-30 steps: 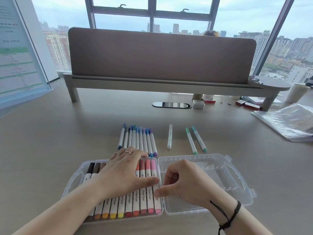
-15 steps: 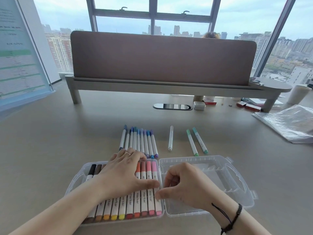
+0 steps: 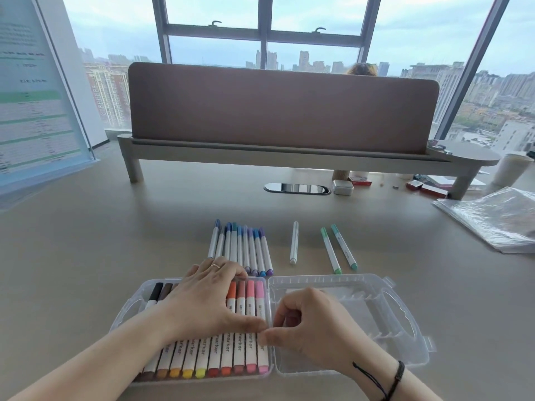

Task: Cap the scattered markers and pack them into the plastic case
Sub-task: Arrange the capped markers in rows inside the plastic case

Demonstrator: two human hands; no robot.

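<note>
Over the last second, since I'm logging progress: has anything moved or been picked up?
Nothing visibly changed. The left hand still rests flat on the markers in the case, and the right hand still keeps its fingertips at the pink marker. The blue markers, white marker and two green markers stay on the desk.

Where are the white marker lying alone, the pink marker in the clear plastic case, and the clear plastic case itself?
white marker lying alone (image 3: 294, 243): head view, middle of its barrel.
pink marker (image 3: 260, 298): head view, on its pink cap.
clear plastic case (image 3: 411, 331): head view, handle of the right half.
</note>
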